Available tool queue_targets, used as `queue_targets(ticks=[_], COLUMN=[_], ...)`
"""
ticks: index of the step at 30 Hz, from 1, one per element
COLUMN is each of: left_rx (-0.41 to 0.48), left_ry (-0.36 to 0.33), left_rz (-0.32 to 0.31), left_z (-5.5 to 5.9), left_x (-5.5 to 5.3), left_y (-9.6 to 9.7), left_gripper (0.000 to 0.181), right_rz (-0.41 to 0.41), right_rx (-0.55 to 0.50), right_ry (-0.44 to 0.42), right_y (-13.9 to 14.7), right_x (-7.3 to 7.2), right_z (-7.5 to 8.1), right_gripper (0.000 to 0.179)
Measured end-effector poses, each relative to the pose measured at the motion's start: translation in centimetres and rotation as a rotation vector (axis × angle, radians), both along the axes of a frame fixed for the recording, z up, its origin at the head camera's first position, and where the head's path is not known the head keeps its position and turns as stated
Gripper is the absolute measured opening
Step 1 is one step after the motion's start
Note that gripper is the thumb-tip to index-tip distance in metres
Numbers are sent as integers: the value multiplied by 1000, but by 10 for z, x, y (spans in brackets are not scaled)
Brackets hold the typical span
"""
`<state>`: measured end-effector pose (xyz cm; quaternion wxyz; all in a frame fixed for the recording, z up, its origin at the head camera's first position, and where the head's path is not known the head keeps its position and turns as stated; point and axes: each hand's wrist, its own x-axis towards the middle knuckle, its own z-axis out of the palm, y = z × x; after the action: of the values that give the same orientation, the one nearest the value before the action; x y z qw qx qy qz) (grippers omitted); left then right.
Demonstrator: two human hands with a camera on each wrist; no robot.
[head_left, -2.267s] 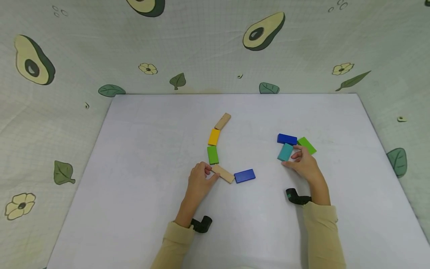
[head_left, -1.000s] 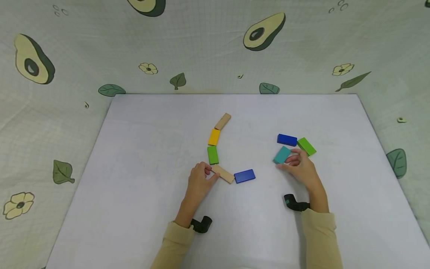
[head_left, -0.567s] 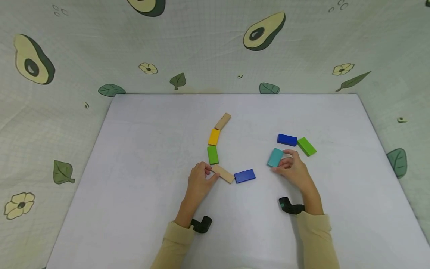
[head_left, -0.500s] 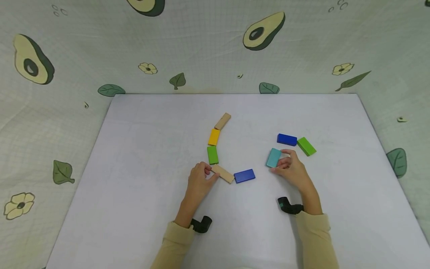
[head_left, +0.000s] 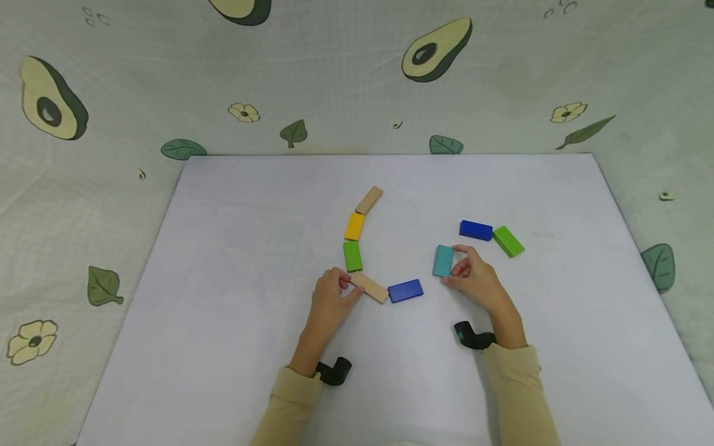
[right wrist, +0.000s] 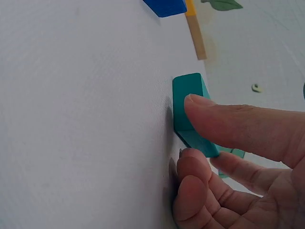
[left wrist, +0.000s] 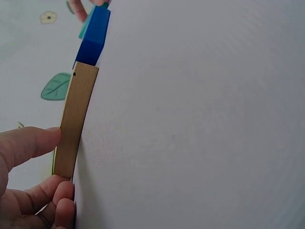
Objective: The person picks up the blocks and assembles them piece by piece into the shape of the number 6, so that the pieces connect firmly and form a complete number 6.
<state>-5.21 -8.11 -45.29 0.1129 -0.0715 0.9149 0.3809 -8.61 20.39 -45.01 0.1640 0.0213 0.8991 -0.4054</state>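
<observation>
My left hand [head_left: 330, 300] pinches a plain wooden block [head_left: 370, 287] on the white table, thumb along its near side and fingers at its left end. Off that block's right end lies a blue block [head_left: 406, 290]. A green block [head_left: 352, 256], a yellow block [head_left: 354, 227] and another plain wooden block [head_left: 369, 200] continue the curved row away from me. To the right, my right hand [head_left: 476, 279] holds a teal block [head_left: 443, 261] between thumb and index finger. In the right wrist view the teal block [right wrist: 188, 86] shows close over the tabletop, the thumb across its side.
A dark blue block [head_left: 476, 230] and a second green block [head_left: 509, 241] lie end to end beyond my right hand. A cloth [head_left: 334, 68] printed with avocados and leaves surrounds the white table [head_left: 234, 248]. Each wrist wears a black camera [head_left: 334, 371].
My right hand has drawn the teal block leftward, away from the dark blue and green blocks, turning it more upright in the head view. My left hand has stayed on the wooden block.
</observation>
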Motion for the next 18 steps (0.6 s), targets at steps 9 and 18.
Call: queue_targets(ticks=[9, 18], left_rx=[5, 13], left_ry=[4, 18], left_rz=[2, -2], left_z=[0, 1], left_x=[-1, 0], left_y=[0, -1], left_gripper=[29, 29], right_rz=[67, 50], right_rx=[-37, -12], right_ry=[-26, -1], right_y=[-10, -21], right_x=[-5, -7], right_z=[2, 0], right_gripper=[71, 52])
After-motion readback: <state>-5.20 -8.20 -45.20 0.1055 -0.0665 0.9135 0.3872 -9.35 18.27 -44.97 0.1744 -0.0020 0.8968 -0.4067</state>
